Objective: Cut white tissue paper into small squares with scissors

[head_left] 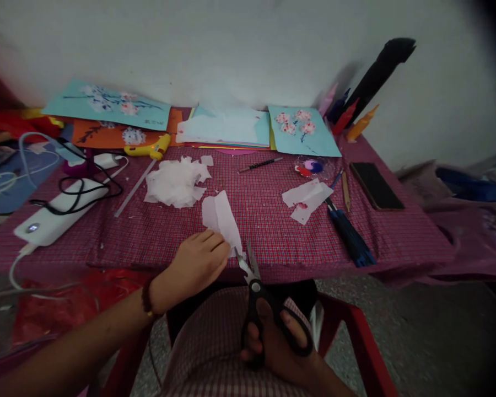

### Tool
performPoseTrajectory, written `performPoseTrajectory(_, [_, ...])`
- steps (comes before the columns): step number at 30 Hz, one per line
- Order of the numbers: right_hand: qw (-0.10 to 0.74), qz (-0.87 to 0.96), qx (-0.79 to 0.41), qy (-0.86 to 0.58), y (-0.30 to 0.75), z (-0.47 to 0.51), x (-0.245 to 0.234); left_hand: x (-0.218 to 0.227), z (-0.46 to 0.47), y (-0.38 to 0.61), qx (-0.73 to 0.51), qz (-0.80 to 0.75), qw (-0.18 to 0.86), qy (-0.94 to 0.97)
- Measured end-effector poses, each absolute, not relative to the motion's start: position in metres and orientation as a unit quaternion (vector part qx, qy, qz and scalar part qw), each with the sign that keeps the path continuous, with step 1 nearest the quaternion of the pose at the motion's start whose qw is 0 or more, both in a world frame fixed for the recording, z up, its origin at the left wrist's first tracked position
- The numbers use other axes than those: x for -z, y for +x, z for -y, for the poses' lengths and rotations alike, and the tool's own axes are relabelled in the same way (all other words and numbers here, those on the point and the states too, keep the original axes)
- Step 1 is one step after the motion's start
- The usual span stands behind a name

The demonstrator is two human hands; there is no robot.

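My left hand (pixel 198 263) pinches the lower edge of a white tissue paper sheet (pixel 221 218) at the table's front edge, its fingers pressed together on it. My right hand (pixel 279 344) grips black-handled scissors (pixel 256 289) below the table edge. Their silver blades are parted and point up into the paper's bottom corner, just right of my left fingers.
A red checked cloth (pixel 264 209) covers the table. On it lie a pile of white tissue scraps (pixel 174 182), a yellow glue gun (pixel 147 149), a white power strip (pixel 52 218) with cables, a pen (pixel 259 164), blue markers (pixel 351 237), a phone (pixel 376 186), and flower artwork sheets (pixel 301 129).
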State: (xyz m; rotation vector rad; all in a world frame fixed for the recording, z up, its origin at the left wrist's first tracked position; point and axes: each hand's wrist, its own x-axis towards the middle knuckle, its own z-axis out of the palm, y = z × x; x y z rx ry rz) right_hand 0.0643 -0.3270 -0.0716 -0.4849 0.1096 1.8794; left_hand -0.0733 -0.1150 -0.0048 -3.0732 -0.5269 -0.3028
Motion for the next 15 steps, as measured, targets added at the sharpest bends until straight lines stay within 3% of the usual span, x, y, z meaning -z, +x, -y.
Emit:
performPoseTrajectory(8, [0.541, -0.049, -0.801, -0.253, 0.0561, 0.3276, 0.0708, 0.0050, 0.1125, -0.0700, 0.127, 0.203, -0.002, -0.971])
performPoseTrajectory(15, [0.539, -0.022, -0.786, -0.302, 0.0538, 0.3296, 0.0757, 0.0072, 0.1091, -0.0730, 0.180, 0.242, -0.071, -0.951])
